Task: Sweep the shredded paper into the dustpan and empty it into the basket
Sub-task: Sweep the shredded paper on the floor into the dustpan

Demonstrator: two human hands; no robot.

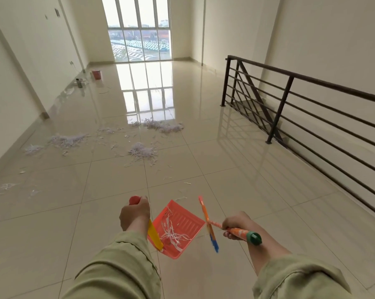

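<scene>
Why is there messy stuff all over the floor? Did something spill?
Yes. Shredded paper lies in loose heaps and stray strips across the shiny floor, mostly ahead and to the left. Only a few strips sit in the dustpan held by the left hand; the right hand holds the broom.

A few white paper shreds (171, 233) lie in the orange plastic dustpan (182, 221), just left of the orange-handled broom (212, 225). Heaps of shredded white paper (142, 151) lie on the glossy tiled floor (236, 180) beyond the dustpan, with the dark metal stair railing (290, 98) to the dustpan's right.
</scene>
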